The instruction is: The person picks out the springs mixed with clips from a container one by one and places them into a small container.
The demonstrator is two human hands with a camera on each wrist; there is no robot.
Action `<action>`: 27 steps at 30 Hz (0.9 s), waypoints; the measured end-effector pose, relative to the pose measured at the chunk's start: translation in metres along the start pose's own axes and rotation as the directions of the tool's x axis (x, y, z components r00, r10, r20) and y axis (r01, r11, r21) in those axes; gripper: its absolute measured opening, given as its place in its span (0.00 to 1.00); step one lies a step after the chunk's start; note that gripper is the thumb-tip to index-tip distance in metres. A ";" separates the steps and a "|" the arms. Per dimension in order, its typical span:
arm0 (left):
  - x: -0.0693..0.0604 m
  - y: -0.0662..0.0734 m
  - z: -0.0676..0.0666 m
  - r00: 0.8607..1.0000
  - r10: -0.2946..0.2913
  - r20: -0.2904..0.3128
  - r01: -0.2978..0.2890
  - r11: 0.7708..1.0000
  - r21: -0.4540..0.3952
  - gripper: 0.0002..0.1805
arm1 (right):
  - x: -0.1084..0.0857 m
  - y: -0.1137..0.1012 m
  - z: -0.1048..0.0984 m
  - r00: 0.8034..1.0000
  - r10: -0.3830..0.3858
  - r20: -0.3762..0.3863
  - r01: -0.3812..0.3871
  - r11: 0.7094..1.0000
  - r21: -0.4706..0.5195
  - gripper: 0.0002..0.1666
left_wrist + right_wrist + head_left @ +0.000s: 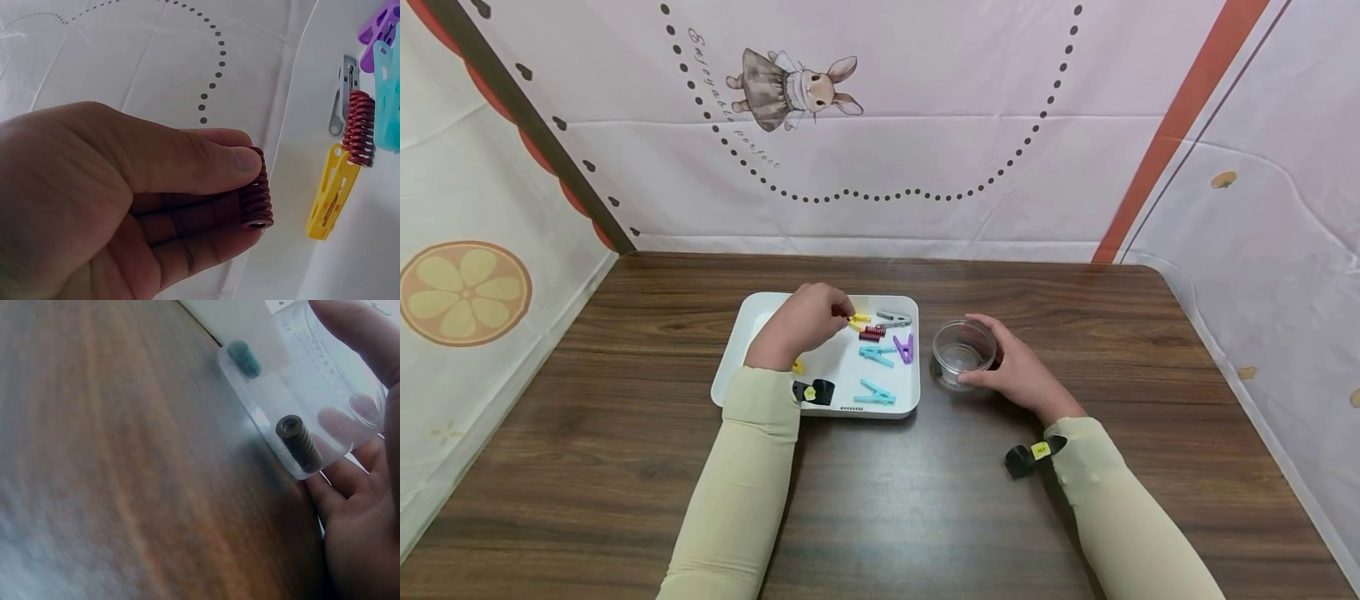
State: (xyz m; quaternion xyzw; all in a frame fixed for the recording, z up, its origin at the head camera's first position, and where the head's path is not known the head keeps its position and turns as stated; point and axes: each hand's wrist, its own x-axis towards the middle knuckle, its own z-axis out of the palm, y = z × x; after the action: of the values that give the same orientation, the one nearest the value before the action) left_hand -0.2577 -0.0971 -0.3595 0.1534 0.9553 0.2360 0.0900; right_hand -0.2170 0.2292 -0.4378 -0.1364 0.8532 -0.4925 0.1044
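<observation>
My left hand [808, 322] is above the white tray [722, 379]. Between thumb and fingers it pinches a dark red coil spring [257, 203], its lower end showing. Red springs [871, 334] lie in the tray among clothespins: a yellow clothespin [328, 194], a grey clothespin [895, 318], a purple clothespin [905, 350] and light blue clothespins [876, 393]. My right hand [1018, 371] grips the side of a round clear plastic jar [962, 354] standing right of the tray. A bronze-coloured spring [299, 444] and a green spring [244, 359] appear inside the jar, near its bottom.
The brown wood-grain table [880, 500] carries both tray and jar. Another yellow clothespin [798, 366] shows partly behind the left wrist. Printed cloth [925, 150] hangs behind the table and along both sides. A black camera is strapped on each wrist.
</observation>
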 end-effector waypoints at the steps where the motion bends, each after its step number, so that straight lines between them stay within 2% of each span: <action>1: 0.000 0.001 0.000 1.000 0.005 -0.001 -0.005 1.000 0.002 0.10 | 0.000 0.000 0.000 1.000 0.002 0.001 -0.002 1.000 -0.003 0.56; 10: -0.001 0.008 -0.003 0.998 0.068 -0.018 -0.068 0.997 0.021 0.12 | 0.000 0.000 0.000 1.000 -0.004 0.007 0.004 1.000 0.005 0.56; 27: -0.002 0.020 -0.003 0.995 0.096 -0.022 -0.096 0.995 0.006 0.11 | 0.000 -0.001 0.000 1.000 0.016 0.014 -0.016 1.000 -0.014 0.57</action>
State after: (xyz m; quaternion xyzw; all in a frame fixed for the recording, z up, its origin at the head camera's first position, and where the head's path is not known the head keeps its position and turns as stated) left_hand -0.2519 -0.0820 -0.3468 0.1966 0.9483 0.2395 0.0678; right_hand -0.2165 0.2290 -0.4367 -0.1340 0.8568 -0.4849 0.1134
